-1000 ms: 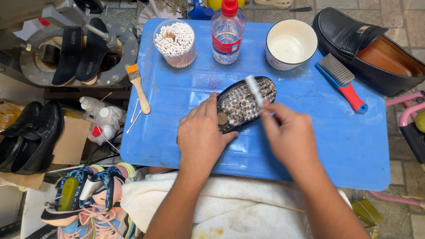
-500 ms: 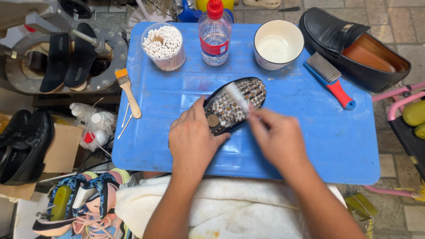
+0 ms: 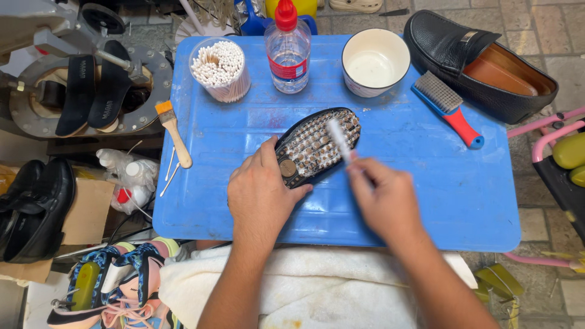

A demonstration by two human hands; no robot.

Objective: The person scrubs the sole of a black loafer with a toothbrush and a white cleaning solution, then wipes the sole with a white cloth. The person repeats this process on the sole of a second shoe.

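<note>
Nearest the viewer, a white towel lies at the front edge of the blue desk. Above it, the left hand keeps its grip closed around the heel of an upturned black shoe with a studded sole, lying mid-desk, while the right hand pinches a small white brush whose head rests on the sole. Farther back stand a cup of cotton swabs, a clear bottle and a white bowl, with a blue-and-red brush and a black loafer to the right.
</note>
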